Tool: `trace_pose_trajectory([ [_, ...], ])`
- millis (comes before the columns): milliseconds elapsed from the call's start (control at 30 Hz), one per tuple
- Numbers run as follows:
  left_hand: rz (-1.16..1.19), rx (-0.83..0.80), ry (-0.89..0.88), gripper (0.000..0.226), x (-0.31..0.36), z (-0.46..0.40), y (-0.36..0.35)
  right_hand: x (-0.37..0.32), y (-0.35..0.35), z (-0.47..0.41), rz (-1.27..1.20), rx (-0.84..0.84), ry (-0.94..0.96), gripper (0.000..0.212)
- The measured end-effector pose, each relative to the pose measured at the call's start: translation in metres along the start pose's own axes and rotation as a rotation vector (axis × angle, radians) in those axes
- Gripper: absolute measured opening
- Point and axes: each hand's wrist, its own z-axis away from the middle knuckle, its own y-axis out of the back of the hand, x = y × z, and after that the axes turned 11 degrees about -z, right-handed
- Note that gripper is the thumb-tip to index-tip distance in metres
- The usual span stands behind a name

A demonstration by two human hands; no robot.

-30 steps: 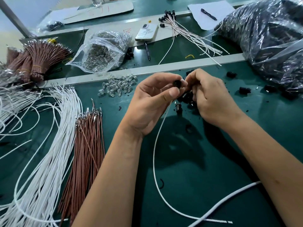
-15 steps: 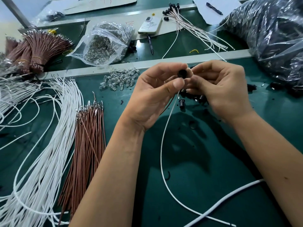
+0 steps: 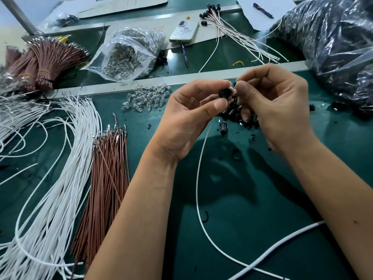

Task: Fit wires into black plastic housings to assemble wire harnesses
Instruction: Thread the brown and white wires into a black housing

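Seen from the head camera, the left hand (image 3: 187, 116) pinches a small black housing (image 3: 225, 93) between thumb and forefinger, its grip clamped on the part with the open end turned toward the other hand. The right hand (image 3: 276, 110) meets it from the far side, thumb and forefinger pressed together on something tiny at the housing's mouth; it looks like a wire end, though what exactly sits in that pinch is too small to tell. A white wire (image 3: 198, 178) drops from under the two grips and loops down across the table (image 3: 242, 229). My reading is that the insertion step is in hand: the next move calls for lining the end up with the housing's opening and pushing it straight home while the left pinch keeps the part from turning. Just beneath the grips lies a scatter of loose black housings (image 3: 235, 115). Off to the left of them sit clear little parts (image 3: 145, 98), then brown wires (image 3: 109, 174) and a sweep of white wires (image 3: 60, 178). Beyond the grips are a clear bag (image 3: 129, 55), a phone (image 3: 184, 31), finished harnesses (image 3: 238, 39), and to the right a big dark plastic bag (image 3: 331, 43).
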Motion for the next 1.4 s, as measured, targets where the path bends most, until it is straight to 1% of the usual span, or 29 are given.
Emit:
trace_pose_trajectory([
  [33, -0.012, 0.002, 0.006, 0.032, -0.001, 0.0, 0.001, -0.001, -0.001, 0.0, -0.028, -0.008, 0.015, 0.005],
  [200, -0.098, 0.057, 0.048, 0.026, -0.004, -0.001, 0.006, -0.005, -0.003, 0.001, -0.075, -0.014, 0.042, 0.015],
  [367, -0.1, 0.06, 0.021, 0.029, -0.006, -0.001, 0.006, -0.006, -0.004, 0.002, -0.008, 0.006, 0.096, 0.007],
  [500, -0.077, 0.023, -0.01, 0.031, -0.005, -0.001, 0.007, -0.002, -0.004, 0.002, 0.064, 0.045, 0.158, 0.01],
  [600, -0.053, 0.005, -0.029, 0.026, -0.005, -0.001, 0.007, -0.001, -0.004, 0.002, 0.057, 0.062, 0.183, 0.008],
  [667, -0.043, -0.001, -0.037, 0.028, -0.004, -0.001, 0.007, -0.001, -0.003, 0.002, 0.053, 0.058, 0.182, 0.008],
  [733, -0.035, 0.0, -0.041, 0.033, -0.004, -0.002, 0.008, -0.001, -0.002, 0.002, 0.045, 0.032, 0.148, 0.007],
  [800, -0.027, 0.022, -0.045, 0.033, -0.004, -0.002, 0.007, 0.0, -0.004, 0.004, 0.012, -0.022, 0.064, 0.006],
  [900, -0.027, 0.118, -0.033, 0.025, -0.003, -0.003, 0.004, 0.003, -0.01, 0.005, -0.1, -0.04, -0.15, 0.027],
  [967, -0.035, 0.181, -0.016, 0.022, -0.003, -0.004, 0.003, 0.005, -0.012, 0.006, -0.066, -0.047, -0.228, 0.028],
  [1033, -0.024, 0.24, 0.016, 0.02, -0.003, -0.004, 0.0, 0.007, -0.014, 0.008, 0.074, -0.098, -0.213, 0.021],
  [1100, 0.011, 0.301, 0.067, 0.017, -0.003, -0.006, -0.004, 0.008, -0.016, 0.01, 0.234, -0.172, -0.194, 0.023],
  [1133, 0.045, 0.319, 0.099, 0.017, -0.004, -0.007, -0.006, 0.009, -0.017, 0.011, 0.264, -0.199, -0.201, 0.02],
  [1200, 0.134, 0.318, 0.175, 0.016, -0.006, -0.008, -0.01, 0.008, -0.017, 0.011, 0.211, -0.211, -0.207, 0.011],
  [1267, 0.18, 0.296, 0.233, 0.012, -0.006, -0.009, -0.011, 0.008, -0.015, 0.011, 0.164, -0.212, -0.212, 0.016],
  [1400, 0.096, 0.344, 0.279, 0.013, -0.003, -0.009, -0.004, 0.008, -0.012, 0.01, 0.183, -0.263, -0.263, 0.021],
])
